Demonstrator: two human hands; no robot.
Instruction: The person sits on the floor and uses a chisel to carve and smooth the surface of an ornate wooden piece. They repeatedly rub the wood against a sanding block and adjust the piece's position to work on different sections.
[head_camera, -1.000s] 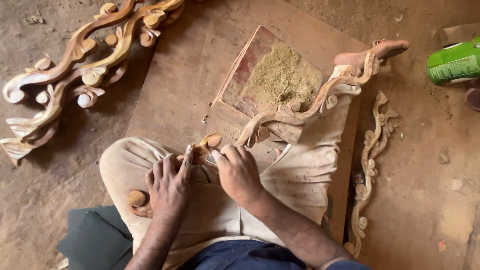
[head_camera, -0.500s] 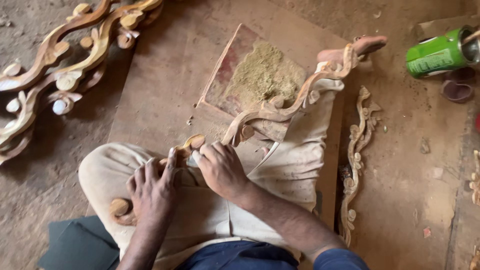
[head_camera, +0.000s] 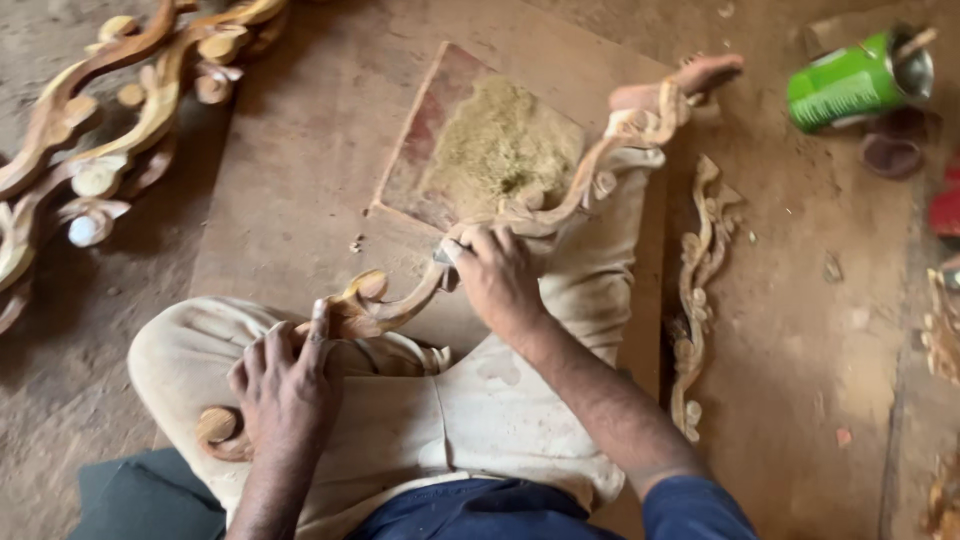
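A long carved wooden scroll piece lies across my lap, from my left knee up to my foot at the upper right. My left hand presses down on its lower curl, fingers wrapped over the wood. My right hand is closed around the middle of the carving, with a small grey piece, hard to make out, showing at the thumb. My legs are in cream trousers.
A flat board heaped with sawdust lies just beyond my right hand. Carved scroll pieces lie at the upper left; a thinner carving lies right of my leg. A tipped green tin is at the upper right.
My right hand has slid up along the carving, away from my left hand, which stays on the lower curl. The view has shifted slightly.
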